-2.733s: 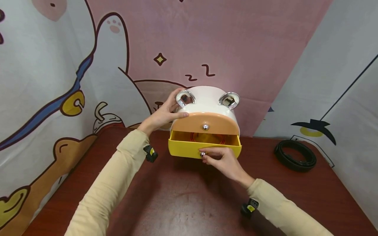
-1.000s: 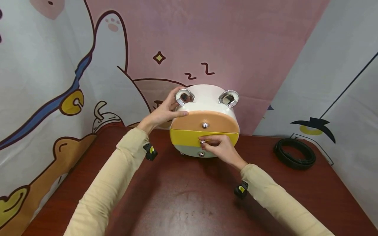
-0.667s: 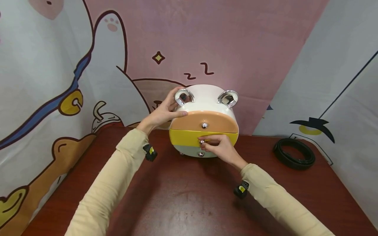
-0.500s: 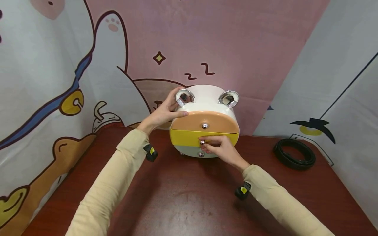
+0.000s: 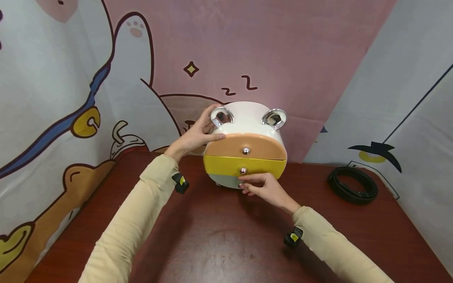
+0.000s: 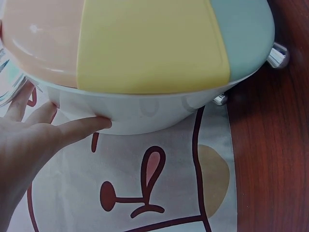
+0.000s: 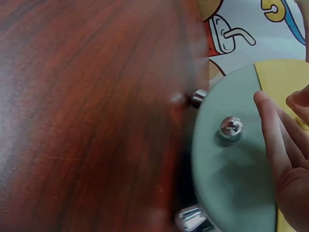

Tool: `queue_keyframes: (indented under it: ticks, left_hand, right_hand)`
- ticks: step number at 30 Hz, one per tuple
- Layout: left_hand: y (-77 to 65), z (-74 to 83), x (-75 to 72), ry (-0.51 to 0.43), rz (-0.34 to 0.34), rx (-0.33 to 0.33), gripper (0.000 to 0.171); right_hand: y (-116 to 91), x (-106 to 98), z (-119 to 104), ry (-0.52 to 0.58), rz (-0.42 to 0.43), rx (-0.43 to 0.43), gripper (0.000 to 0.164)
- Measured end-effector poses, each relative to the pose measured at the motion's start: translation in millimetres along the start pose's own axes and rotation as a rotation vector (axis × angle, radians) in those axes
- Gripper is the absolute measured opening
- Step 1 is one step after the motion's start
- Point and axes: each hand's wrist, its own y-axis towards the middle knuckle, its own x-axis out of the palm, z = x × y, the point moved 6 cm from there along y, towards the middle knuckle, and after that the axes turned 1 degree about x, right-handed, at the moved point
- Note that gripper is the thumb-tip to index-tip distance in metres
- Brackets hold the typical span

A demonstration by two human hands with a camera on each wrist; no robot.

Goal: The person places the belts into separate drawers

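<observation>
A small white frog-shaped drawer cabinet (image 5: pixel 247 118) with silver ring eyes stands at the back of the table. Its orange, yellow (image 5: pixel 226 165) and green drawers are all closed, each with a silver knob. My left hand (image 5: pixel 192 135) holds the cabinet's upper left side, thumb at the orange drawer's edge and fingers beside the left eye. My right hand (image 5: pixel 267 190) is at the lowest drawer, fingertips close to its knob. In the right wrist view that bottom knob (image 7: pixel 231 128) on the green drawer (image 7: pixel 241 179) shows uncovered, with the fingers (image 7: pixel 273 135) slightly apart from it.
A coiled black belt (image 5: pixel 354 184) lies on the right of the brown-red table (image 5: pixel 219 236). A cartoon-printed cloth (image 5: pixel 283 59) hangs close behind the cabinet. Short silver feet (image 7: pixel 190 217) hold up the cabinet's underside.
The yellow drawer, pulled out at first, is now pushed in. My right hand has let go of its knob and moved down to the green drawer's knob. The left hand keeps its place.
</observation>
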Motion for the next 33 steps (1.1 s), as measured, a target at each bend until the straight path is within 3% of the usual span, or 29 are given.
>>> queue_keyframes:
  ticks: [7,18,25,33]
  left_hand:
    - [-0.1,0.5,0.3,-0.013,0.004,0.004,0.088]
    - [-2.2,0.4,0.3,-0.001,0.006,-0.023,0.089]
    - [-3.1,0.7,0.4,0.008,0.008,-0.038,0.090]
    - [-1.8,0.9,0.8,-0.010,0.007,-0.018,0.089]
  right_hand:
    - [-0.4,-0.2,13.1,-0.008,0.005,0.015,0.031]
    - [1.0,0.1,35.7,-0.067,-0.054,0.080,0.040]
    - [-0.3,2.5,39.8,-0.019,-0.068,0.128,0.042]
    - [2.2,5.4,58.0,0.068,0.021,0.099,0.038]
